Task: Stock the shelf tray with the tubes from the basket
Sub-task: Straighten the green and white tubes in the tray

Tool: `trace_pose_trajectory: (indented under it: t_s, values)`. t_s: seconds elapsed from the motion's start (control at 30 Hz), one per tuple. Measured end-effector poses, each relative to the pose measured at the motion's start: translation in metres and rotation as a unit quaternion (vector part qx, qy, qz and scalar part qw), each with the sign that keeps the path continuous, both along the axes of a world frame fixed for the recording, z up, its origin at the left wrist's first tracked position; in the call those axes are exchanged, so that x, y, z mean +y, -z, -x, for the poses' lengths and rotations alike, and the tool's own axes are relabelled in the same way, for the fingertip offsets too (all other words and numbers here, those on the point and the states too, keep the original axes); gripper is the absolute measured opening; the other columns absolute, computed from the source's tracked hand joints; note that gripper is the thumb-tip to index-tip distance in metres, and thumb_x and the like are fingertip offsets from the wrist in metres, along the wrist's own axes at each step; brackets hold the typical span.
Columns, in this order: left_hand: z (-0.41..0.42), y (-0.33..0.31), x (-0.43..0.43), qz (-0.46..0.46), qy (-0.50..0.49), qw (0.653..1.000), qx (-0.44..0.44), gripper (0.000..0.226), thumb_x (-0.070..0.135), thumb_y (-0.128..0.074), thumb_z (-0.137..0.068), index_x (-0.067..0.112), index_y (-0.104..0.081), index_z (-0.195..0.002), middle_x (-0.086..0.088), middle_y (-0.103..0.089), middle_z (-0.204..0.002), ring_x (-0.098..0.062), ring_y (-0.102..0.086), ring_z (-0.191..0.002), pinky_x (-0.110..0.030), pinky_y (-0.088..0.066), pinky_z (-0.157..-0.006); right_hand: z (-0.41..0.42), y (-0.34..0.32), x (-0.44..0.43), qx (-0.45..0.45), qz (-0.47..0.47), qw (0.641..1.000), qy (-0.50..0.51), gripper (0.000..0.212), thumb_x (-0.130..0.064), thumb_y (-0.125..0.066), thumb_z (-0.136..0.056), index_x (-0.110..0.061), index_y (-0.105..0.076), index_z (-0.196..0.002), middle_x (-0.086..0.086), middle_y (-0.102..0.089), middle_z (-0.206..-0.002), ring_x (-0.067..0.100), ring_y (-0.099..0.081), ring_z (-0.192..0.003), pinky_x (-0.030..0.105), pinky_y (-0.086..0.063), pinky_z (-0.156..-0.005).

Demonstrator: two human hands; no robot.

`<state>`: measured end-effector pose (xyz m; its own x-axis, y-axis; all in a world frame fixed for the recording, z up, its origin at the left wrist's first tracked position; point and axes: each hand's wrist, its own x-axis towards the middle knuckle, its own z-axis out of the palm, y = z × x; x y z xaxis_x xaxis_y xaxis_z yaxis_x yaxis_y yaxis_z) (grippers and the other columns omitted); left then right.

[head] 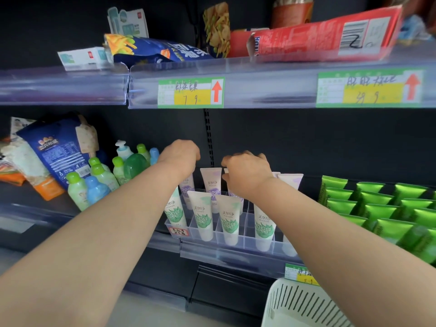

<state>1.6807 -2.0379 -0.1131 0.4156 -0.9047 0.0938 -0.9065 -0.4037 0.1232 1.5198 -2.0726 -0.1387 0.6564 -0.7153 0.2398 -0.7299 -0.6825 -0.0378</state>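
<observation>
Both hands are far inside the shelf, over the back row of the clear tray (238, 241). The task's tubes stand there upright, with the cap down and the flat crimped end up, so their long axis is close to vertical, with the tops leaning a little back. The green tubes (203, 215) fill the front row, and the purple tubes (211, 182) stand behind them.

The left hand (180, 156) hangs over the left end of the back row. Its fingers are curled down behind the knuckles, above the top of a purple tube. I cannot tell if it grips this tube or only touches it.

The right hand (247, 172) is over the middle of the back row, apart from the left hand. One free purple tube shows between the two hands. Its thumb and a finger seem to pinch the white top edge of a back-row tube (226, 171).

The basket (299, 303) is low at the right, near the person and well apart from both hands. It lies on the side of the right arm, so I judge this arm the better one for fetching from it. Its inside is mostly out of view.
</observation>
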Motion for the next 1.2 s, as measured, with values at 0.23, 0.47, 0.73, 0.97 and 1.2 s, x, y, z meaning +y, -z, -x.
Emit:
trace_pose_trajectory:
  t_s: [0.23, 0.47, 0.73, 0.97, 1.2]
  values:
    - [0.037, -0.012, 0.02, -0.008, 0.078, 0.997, -0.007, 0.02, 0.019, -0.064, -0.088, 0.017, -0.071, -0.107, -0.004, -0.066, -0.11, -0.025, -0.061, -0.102, -0.036, -0.052, -0.086, 0.029, -0.003, 0.016, 0.01, -0.014, 1.0, 0.021, 0.034, -0.022, -0.051, -0.091, -0.023, -0.053, -0.125, 0.001, -0.06, -0.117, 0.024, -0.049, -0.112, 0.04, -0.033, -0.085]
    - [0.084, -0.02, 0.04, 0.008, 0.146, 0.989, 0.018, 0.02, 0.025, -0.062, -0.092, 0.021, -0.071, -0.109, 0.0, -0.067, -0.109, -0.02, -0.061, -0.097, -0.039, -0.052, -0.085, 0.066, -0.005, 0.039, -0.011, 0.012, 1.0, 0.027, 0.031, -0.026, -0.053, -0.09, -0.024, -0.055, -0.121, 0.0, -0.061, -0.11, 0.022, -0.052, -0.105, 0.039, -0.038, -0.085]
    - [0.155, -0.011, 0.075, 0.075, 0.22, 0.971, 0.055, 0.025, 0.031, -0.068, -0.087, 0.028, -0.069, -0.112, 0.007, -0.068, -0.112, -0.013, -0.061, -0.104, -0.033, -0.05, -0.087, 0.15, 0.011, 0.08, -0.059, 0.058, 0.996, 0.018, 0.029, -0.03, -0.051, -0.091, -0.028, -0.058, -0.119, -0.002, -0.062, -0.114, 0.023, -0.053, -0.107, 0.038, -0.04, -0.084]
    - [0.218, 0.022, 0.102, -0.005, 0.269, 0.963, 0.026, 0.034, 0.034, -0.065, -0.088, 0.029, -0.064, -0.122, 0.004, -0.064, -0.12, -0.019, -0.056, -0.114, -0.038, -0.049, -0.09, 0.227, 0.044, 0.104, -0.032, 0.024, 0.997, 0.065, 0.026, -0.028, -0.052, -0.09, -0.029, -0.061, -0.115, -0.004, -0.063, -0.111, 0.021, -0.052, -0.109, 0.035, -0.039, -0.081]
    - [0.253, 0.069, 0.106, -0.085, 0.29, 0.953, -0.009, 0.039, 0.034, -0.065, -0.089, 0.024, -0.06, -0.126, -0.004, -0.061, -0.123, -0.025, -0.057, -0.111, -0.038, -0.049, -0.086, 0.289, 0.081, 0.112, 0.033, -0.002, 0.992, 0.125, 0.027, -0.022, -0.05, -0.091, -0.024, -0.057, -0.117, -0.001, -0.061, -0.111, 0.024, -0.051, -0.107, 0.036, -0.04, -0.079]
